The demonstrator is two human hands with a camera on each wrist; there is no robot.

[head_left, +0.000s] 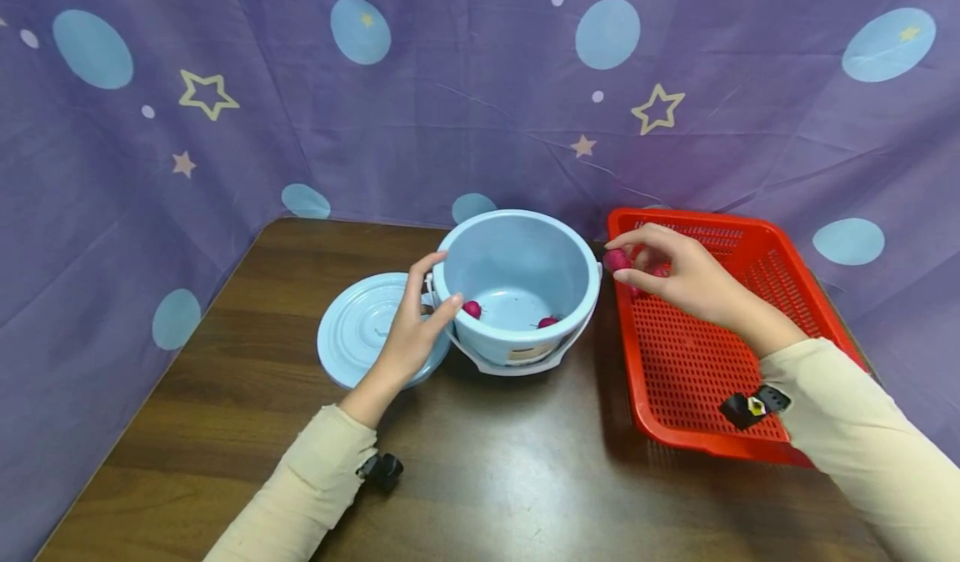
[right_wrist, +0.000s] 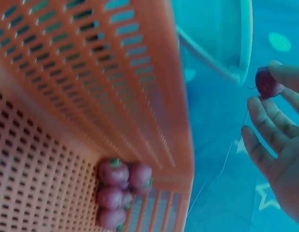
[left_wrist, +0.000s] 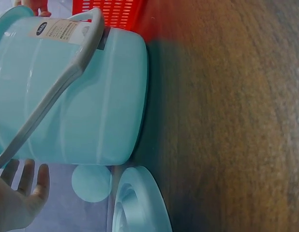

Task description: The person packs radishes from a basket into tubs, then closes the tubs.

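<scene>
A light-blue bucket (head_left: 517, 341) stands upright with two red radishes inside, one radish (head_left: 472, 309) at the left and another radish (head_left: 548, 322) near the front. My left hand (head_left: 411, 328) holds the bucket's left rim, thumb over the edge and fingers along the outside. In the left wrist view the fingers (left_wrist: 41, 183) reach the bucket's side below its pale handle (left_wrist: 48, 101). Between thumb and fingertips my right hand (head_left: 678, 272) pinches a radish (head_left: 617, 260) above the basket's left edge. The right wrist view shows this radish (right_wrist: 268, 82) with its thin root.
A red perforated basket (head_left: 637, 378) sits to the right, with several radishes (right_wrist: 112, 197) clustered in one corner. The bucket's round blue lid (head_left: 348, 328) lies on the wooden table (head_left: 480, 470) to the left. A purple patterned curtain (head_left: 465, 112) hangs behind.
</scene>
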